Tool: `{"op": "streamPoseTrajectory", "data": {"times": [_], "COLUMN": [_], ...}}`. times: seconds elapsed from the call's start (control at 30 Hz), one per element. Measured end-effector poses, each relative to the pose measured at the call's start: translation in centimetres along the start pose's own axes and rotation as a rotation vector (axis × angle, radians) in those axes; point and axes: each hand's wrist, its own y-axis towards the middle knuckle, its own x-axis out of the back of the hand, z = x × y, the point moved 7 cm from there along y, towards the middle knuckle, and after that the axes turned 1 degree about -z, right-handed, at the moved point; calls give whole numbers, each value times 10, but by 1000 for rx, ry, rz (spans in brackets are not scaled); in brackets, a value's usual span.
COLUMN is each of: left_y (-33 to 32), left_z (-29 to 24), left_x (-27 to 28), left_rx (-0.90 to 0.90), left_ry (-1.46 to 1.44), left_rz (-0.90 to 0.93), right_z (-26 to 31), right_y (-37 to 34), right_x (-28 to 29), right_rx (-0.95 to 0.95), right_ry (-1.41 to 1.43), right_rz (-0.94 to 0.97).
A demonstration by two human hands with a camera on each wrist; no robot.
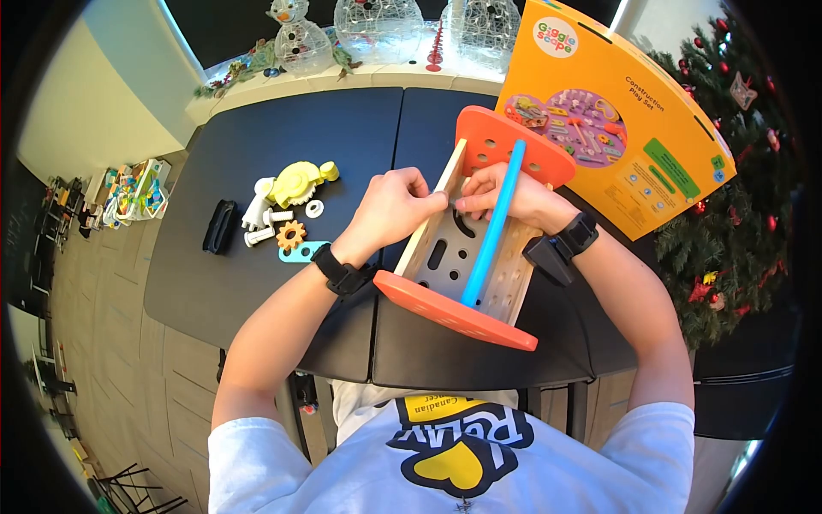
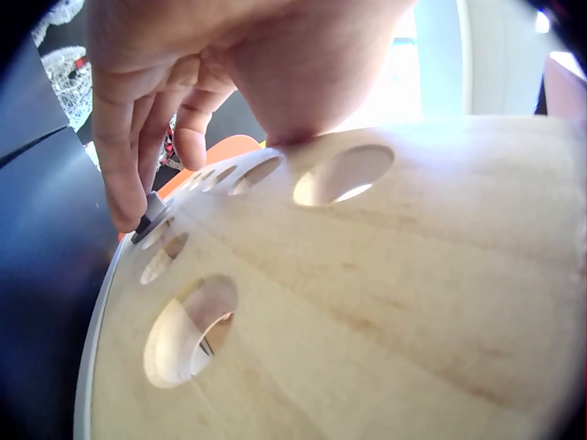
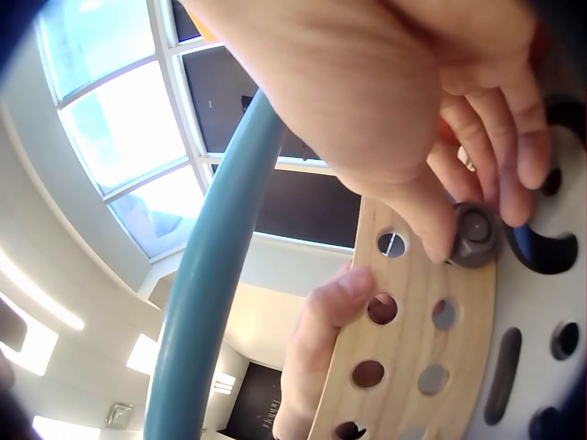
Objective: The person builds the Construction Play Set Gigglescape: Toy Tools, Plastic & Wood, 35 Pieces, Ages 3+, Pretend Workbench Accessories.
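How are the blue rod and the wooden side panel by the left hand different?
The blue rod is round and thin; the wooden side panel is flat and wide. The panel has holes; none show in the rod. The left hand touches the panel, not the rod. Both stretch between the orange end panels.

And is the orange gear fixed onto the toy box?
No, in the head view the orange gear lies on the black table, apart from the toy box.
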Motion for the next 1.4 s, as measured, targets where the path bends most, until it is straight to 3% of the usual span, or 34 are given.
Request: {"op": "streamPoseTrajectory", "data": {"times": [0.13, 0.23, 0.33, 0.43, 0.53, 0.73, 0.83, 0.93, 1.03, 1.4], "left_y": [0, 0, 0, 0, -1, -1, -2, -1, -1, -2], "left_z": [-1, 1, 2, -1, -3, -1, -1, -2, -1, -2], "left_x": [1, 0, -1, 1, 2, 0, 0, 1, 0, 1], "left_rx": [-7, -14, -18, -13, -6, -26, -15, -11, -17, -10], "left_ry": [-4, 4, 0, -3, -6, -9, -15, -13, -15, -36], "left_rz": [-1, 6, -4, -12, -7, -16, -9, -7, -13, -16], "right_z": [-12, -14, 1, 6, 5, -10, -10, -3, 3, -5], "right_y": [6, 8, -1, 1, 4, 4, 4, 4, 6, 9], "right_x": [-2, -3, 0, 2, 3, -1, -1, -1, 0, 0], "right_rx": [-44, -129, -120, 89, 143, -92, -100, -100, 102, -143], "right_ry": [129, 74, 91, -136, -172, 73, 192, 26, -227, -164], "right_rz": [-9, 59, -109, -103, -75, 44, -74, -85, -67, -111]}}
